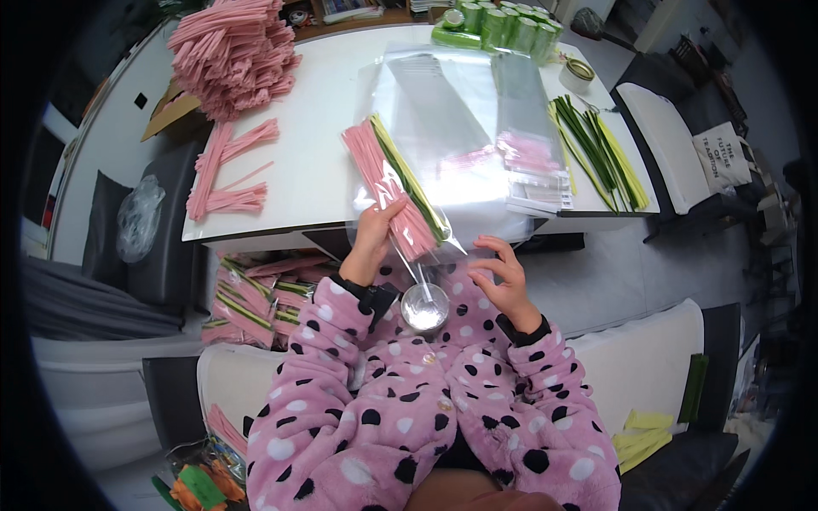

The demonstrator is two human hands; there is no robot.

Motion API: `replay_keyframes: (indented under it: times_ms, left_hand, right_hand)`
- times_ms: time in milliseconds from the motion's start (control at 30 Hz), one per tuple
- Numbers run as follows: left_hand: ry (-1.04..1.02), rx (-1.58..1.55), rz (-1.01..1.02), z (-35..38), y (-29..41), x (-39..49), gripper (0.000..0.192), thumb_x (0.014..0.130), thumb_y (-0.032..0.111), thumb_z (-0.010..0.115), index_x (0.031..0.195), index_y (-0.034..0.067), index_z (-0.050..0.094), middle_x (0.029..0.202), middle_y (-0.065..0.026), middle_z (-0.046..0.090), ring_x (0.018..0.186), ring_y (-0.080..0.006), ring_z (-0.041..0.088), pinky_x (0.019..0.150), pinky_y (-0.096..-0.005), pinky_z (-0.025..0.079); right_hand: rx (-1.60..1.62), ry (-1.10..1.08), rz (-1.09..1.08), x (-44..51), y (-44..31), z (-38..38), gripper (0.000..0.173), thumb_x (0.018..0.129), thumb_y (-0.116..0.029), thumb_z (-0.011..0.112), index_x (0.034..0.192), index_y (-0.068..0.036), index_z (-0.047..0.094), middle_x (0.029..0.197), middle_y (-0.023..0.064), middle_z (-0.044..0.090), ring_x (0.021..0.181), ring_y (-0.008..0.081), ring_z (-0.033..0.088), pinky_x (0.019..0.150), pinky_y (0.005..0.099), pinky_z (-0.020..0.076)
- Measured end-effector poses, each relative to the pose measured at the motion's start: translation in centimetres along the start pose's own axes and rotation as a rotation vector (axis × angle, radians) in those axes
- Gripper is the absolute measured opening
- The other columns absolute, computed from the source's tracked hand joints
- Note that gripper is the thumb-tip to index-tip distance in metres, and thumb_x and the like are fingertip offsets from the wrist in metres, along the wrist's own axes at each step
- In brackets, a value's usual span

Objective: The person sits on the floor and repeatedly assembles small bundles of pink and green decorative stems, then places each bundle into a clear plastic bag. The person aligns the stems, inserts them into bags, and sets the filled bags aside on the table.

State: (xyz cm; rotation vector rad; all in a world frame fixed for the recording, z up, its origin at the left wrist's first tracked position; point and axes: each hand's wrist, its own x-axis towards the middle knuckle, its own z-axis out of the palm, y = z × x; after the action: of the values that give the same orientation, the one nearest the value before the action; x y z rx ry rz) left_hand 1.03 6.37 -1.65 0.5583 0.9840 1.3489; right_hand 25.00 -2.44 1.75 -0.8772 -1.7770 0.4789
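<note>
My left hand point(376, 237) grips a clear plastic bag point(390, 177) near its lower left edge, thumb on top. Inside lies a bundle of pink chenille stems point(377, 169), with a narrow strip of green and yellow stems point(412, 182) along its right side. My right hand point(505, 278) is held just right of the bag's lower end, its fingers spread and bent, with nothing visible in them. Below the bag, in front of my lap, is a round, shiny, clear object point(425, 308); whether it is a tape roll or a jar is unclear.
Flat clear bags point(441, 96) cover the middle of the white table point(313, 160). A tall pink stem pile point(233, 57) and smaller bundles point(208, 172) lie left; green and yellow stems point(597, 153), a tape roll point(576, 75) and green-wrapped rolls point(498, 25) lie right. Filled bags point(246, 300) sit below left.
</note>
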Motion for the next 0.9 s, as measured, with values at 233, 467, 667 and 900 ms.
replay_keyframes:
  times_ms: [233,467,667,900]
  left_hand:
    - [0.042,0.439,0.032,0.9,2.7,3.1,0.028,0.078,0.012,0.070,0.098,-0.006,0.061,0.086,-0.0083,0.065,0.072,-0.0145,0.062,0.063,-0.0261,0.048]
    - [0.030,0.728,0.165,1.0,2.7,5.0,0.038,0.081,0.028,0.069,0.102,-0.003,0.059,0.072,-0.0032,0.059,0.055,-0.0093,0.053,0.042,-0.0243,0.041]
    - [0.243,0.832,0.386,-1.4,3.7,3.8,0.036,0.084,0.031,0.064,0.104,0.002,0.061,0.081,-0.0049,0.058,0.061,-0.0090,0.052,0.042,-0.0222,0.041]
    - [0.239,0.747,0.310,-1.8,3.9,3.3,0.025,0.087,0.020,0.060,0.102,0.000,0.062,0.083,-0.0039,0.060,0.070,-0.0091,0.055,0.046,-0.0207,0.045]
  right_hand:
    - [-0.235,0.402,0.258,-2.1,6.3,-5.9,0.012,0.080,0.003,0.059,0.091,0.000,0.064,0.085,0.0097,0.062,0.072,0.0183,0.061,0.062,0.0255,0.0482]
    - [-0.545,0.604,0.459,0.2,15.1,-15.6,0.012,0.081,-0.011,0.061,0.086,-0.001,0.065,0.084,0.0128,0.064,0.066,0.0257,0.061,0.060,0.0319,0.0489]
    - [-0.907,0.396,0.485,6.3,18.8,-23.2,0.037,0.075,-0.027,0.070,0.104,-0.005,0.062,0.108,0.0129,0.061,0.105,0.0302,0.052,0.089,0.0386,0.0422]
    - [-1.251,0.013,0.557,7.6,24.4,-22.9,0.045,0.078,-0.026,0.066,0.115,-0.003,0.054,0.100,0.0141,0.057,0.096,0.0336,0.053,0.081,0.0396,0.0449]
